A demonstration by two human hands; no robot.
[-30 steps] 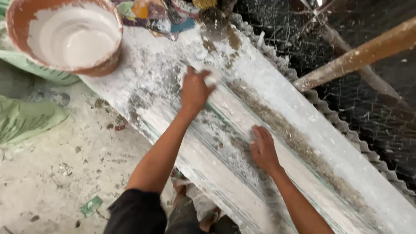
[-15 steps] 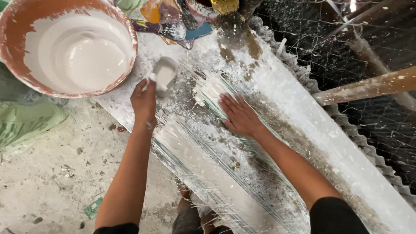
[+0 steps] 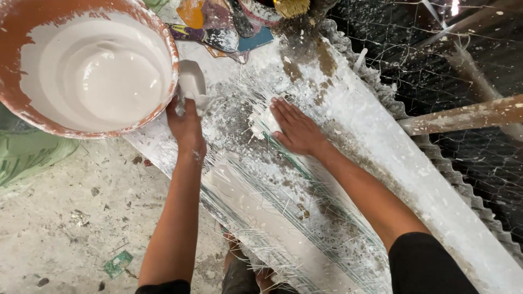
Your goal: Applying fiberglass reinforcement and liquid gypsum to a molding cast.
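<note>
Two bare hands work over a long white-coated board (image 3: 381, 179) that runs slantwise from the upper left to the lower right, its surface smeared with wet white paste and strewn with thin glassy fibres (image 3: 294, 201) that lie along its length and fray off its lower end. Next in size is the big round orange bucket (image 3: 87, 65) at the upper left, its inside coated white and holding a pool of white liquid; its rim overlaps the upper corner of the board. Wire mesh (image 3: 436, 60) fills the dark upper right beyond the board, with a paste-spattered wooden pole (image 3: 463, 115) slanting across it, and a speckled concrete floor (image 3: 65, 228) lies at the lower left. The right hand (image 3: 294, 128) lies flat on the board, palm down and fingers spread, pressing on a white lump of paste (image 3: 262, 118) at its fingertips; it grips nothing. The left hand (image 3: 186, 128) is closed around the base of a small white-coated cup (image 3: 190, 84), holding it upright just beside the bucket's rim, near the board's upper edge. A small green scrap (image 3: 118, 263) lies on the floor near the left forearm.
</note>
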